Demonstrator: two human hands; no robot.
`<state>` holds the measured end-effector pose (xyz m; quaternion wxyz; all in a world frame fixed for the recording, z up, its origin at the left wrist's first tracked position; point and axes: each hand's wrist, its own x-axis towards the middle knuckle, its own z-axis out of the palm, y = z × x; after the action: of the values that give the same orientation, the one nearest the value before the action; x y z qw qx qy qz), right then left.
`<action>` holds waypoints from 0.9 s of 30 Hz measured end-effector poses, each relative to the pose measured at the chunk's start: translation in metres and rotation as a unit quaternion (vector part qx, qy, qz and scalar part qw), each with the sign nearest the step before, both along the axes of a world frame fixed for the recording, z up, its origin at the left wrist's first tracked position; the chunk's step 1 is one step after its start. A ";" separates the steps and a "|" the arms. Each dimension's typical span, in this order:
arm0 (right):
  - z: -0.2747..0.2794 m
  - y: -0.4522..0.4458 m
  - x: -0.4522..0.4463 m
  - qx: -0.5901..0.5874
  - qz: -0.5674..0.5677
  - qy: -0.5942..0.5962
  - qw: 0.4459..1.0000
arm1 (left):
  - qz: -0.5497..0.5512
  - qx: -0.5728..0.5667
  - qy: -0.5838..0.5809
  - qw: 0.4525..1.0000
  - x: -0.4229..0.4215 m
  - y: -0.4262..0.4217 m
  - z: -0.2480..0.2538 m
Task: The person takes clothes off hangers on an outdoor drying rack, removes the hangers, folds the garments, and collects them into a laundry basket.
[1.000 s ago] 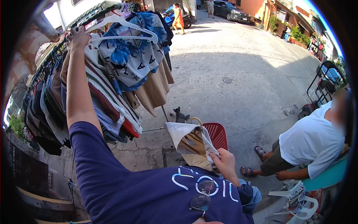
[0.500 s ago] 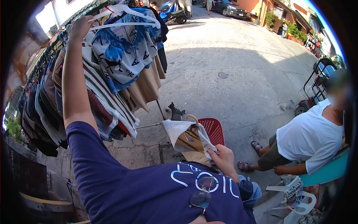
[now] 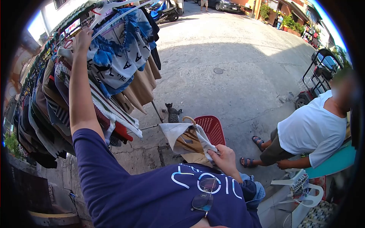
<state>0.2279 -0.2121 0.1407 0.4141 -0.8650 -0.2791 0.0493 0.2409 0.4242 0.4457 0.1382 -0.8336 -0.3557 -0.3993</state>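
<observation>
My left hand (image 3: 82, 40) is raised at the clothes rack, fingers closed on the end of a white plastic hanger (image 3: 121, 17). A blue and white top with black lettering (image 3: 119, 57) hangs beneath that hanger. Low in front of my chest, my right hand (image 3: 225, 156) pinches the edge of a white cloth piece (image 3: 170, 133) that gapes like a bag, with tan strips and tan cloth showing inside it. A curved tan handle (image 3: 189, 119) sticks up behind the cloth; what it belongs to is hidden.
Many garments (image 3: 42, 110) hang along the rack. A red basket (image 3: 211, 129) stands beyond the white cloth, and a tabby cat (image 3: 173, 114) lies beside it. At right are a person in a white shirt (image 3: 310, 127), a white plastic chair (image 3: 298, 186) and a parked cart (image 3: 319, 78).
The white hanger has tilted, its right end now higher. My view has shifted slightly, moving the street and person left. My right hand keeps its grip on the cloth.
</observation>
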 end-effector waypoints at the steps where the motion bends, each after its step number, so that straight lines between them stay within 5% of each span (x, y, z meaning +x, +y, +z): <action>1: 0.000 0.000 -0.001 -0.005 0.001 -0.001 1.000 | 0.007 -0.010 0.010 1.000 -0.002 -0.002 -0.006; 27: -0.012 0.018 -0.002 -0.055 -0.026 0.039 0.997 | 0.029 -0.089 -0.025 0.995 0.059 0.154 -0.054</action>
<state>0.2263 -0.1939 0.1283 0.3778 -0.8908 -0.2367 0.0874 0.2998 0.5783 0.3917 0.0660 -0.8216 -0.4170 -0.3831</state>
